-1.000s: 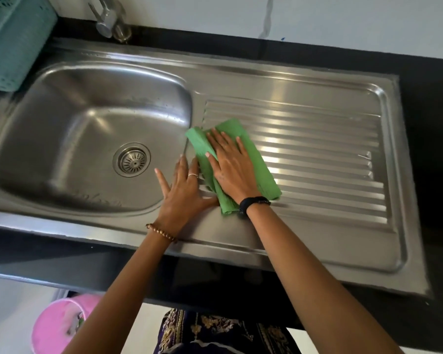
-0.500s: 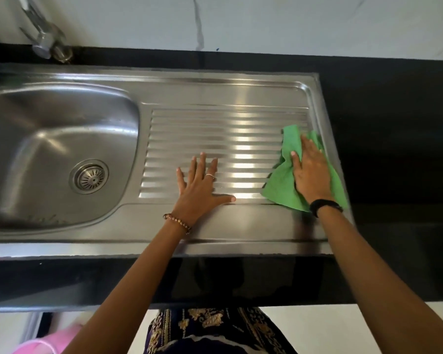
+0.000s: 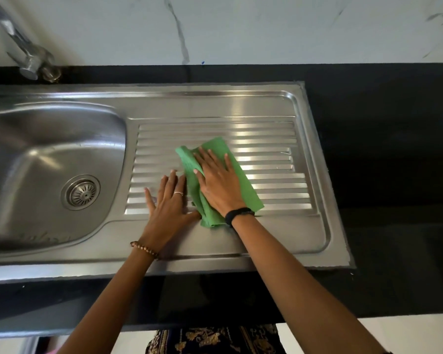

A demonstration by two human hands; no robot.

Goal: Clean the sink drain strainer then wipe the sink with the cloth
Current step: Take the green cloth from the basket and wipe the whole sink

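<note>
The steel sink (image 3: pixel 54 149) has its basin at the left, with the round drain strainer (image 3: pixel 81 192) seated in the bottom. A ribbed drainboard (image 3: pixel 266 139) stretches to the right. A green cloth (image 3: pixel 243 185) lies crumpled on the middle of the drainboard. My right hand (image 3: pixel 219 182) presses flat on the cloth with fingers spread. My left hand (image 3: pixel 169 203) rests flat on the bare ribs just left of the cloth, its thumb touching the cloth's lower edge.
A metal tap (image 3: pixel 28 60) stands at the back left above the basin. Black countertop (image 3: pixel 384 149) surrounds the sink at right and front. A white marbled wall (image 3: pixel 241 29) runs behind.
My right hand has slid the cloth leftwards from the drainboard's right edge to its middle, next to my left hand. The left hand has stayed put.
</note>
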